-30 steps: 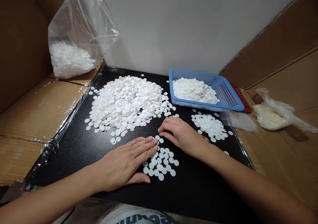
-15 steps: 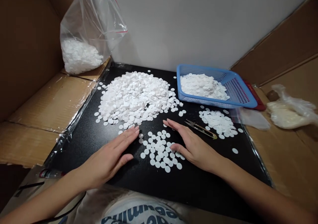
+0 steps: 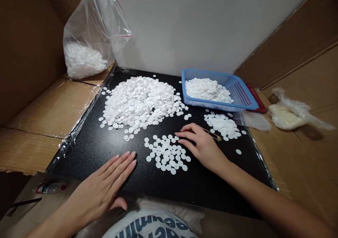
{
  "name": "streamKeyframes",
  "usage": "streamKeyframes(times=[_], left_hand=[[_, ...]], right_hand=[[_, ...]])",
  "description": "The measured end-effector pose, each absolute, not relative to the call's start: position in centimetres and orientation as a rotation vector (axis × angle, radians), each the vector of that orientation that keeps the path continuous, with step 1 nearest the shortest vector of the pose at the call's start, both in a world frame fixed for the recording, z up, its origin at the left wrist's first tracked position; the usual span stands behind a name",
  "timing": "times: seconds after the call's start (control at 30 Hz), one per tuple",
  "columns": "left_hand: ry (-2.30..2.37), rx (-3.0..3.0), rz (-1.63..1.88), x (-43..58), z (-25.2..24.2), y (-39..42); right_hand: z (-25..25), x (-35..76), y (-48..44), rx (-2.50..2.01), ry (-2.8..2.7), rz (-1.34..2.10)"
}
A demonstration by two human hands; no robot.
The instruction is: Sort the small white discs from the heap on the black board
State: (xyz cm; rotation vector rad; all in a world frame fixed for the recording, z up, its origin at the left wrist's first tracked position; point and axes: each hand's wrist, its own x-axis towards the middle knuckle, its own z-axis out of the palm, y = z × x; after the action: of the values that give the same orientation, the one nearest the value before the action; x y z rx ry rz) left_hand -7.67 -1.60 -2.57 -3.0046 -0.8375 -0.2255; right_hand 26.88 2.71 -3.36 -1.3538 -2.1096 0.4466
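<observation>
A spread of small white discs (image 3: 169,155) lies on the black tabletop between my hands. My left hand (image 3: 105,181) rests flat on the table to their left, fingers stretched out and thumb apart, holding nothing. At their upper right edge is my right hand (image 3: 199,143), with its fingers bent and somewhat apart. Its fingertips reach the nearest discs, and I see nothing gripped in them. Partly covered by the right hand are thread snips (image 3: 215,136). Beyond the spread stands a large heap of white discs (image 3: 139,100).
A blue plastic basket (image 3: 245,106) holding white discs stands at the back right. In front of it lies a smaller pile of discs (image 3: 223,126). A clear bag of discs (image 3: 84,60) sits at the back left. Cardboard (image 3: 50,107) flanks the table, and a plastic bottle (image 3: 51,187) lies lower left.
My left hand has drawn back toward me, away from the discs, and flattened on the table. The right hand has shifted to the spread's upper edge, its fingers more bent, partly covering the snips.
</observation>
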Motion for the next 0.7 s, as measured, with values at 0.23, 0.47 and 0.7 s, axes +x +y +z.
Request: streamKeyframes(times=[0.23,0.47,0.7], left_hand=[[-0.863,-3.383,-0.184,-8.1,0.0,-2.1],[-1.127,-3.309,-0.361,-4.1,-1.1,1.1],[-1.196,-3.210,-0.563,-1.2,-2.7,2.4]], right_hand=[[-1.8,26.5,3.9,-1.358,-2.102,0.635],[-1.7,26.8,0.6,-1.261,-2.191,0.675],[-3.5,28.1,-2.0,-1.373,-2.221,0.563]])
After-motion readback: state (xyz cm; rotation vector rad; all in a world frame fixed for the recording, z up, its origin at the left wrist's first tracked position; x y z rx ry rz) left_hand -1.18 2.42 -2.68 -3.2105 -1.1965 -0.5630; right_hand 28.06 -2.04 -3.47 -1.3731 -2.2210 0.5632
